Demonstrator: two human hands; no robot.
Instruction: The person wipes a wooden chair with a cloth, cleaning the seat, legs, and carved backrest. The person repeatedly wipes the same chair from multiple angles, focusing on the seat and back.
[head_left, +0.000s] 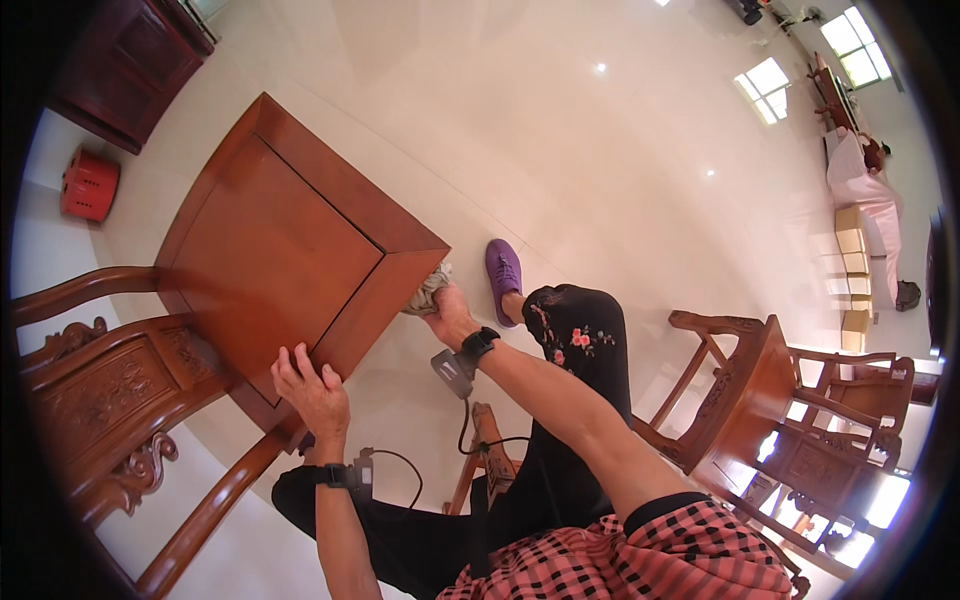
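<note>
A square reddish-brown wooden top (277, 262) with a framed panel lies before me, one corner pointing right. It overlaps a carved wooden chair (112, 390); I cannot tell whether it is the seat or a separate tabletop. My left hand (315, 390) rests on its near edge, fingers apart and holding nothing. Bunched in my right hand (451, 315) is a greyish cloth (427, 291), held against the side of the top just below its right corner. The hand hides part of the cloth. Both wrists wear black straps with small cabled devices.
Under me stands a wooden stool (491, 450), mostly hidden by my legs. Another carved wooden chair (750, 390) is at right. At left are a red container (90, 184) and a dark red cabinet (135, 67). Pale glossy floor tiles (562, 150) stretch ahead.
</note>
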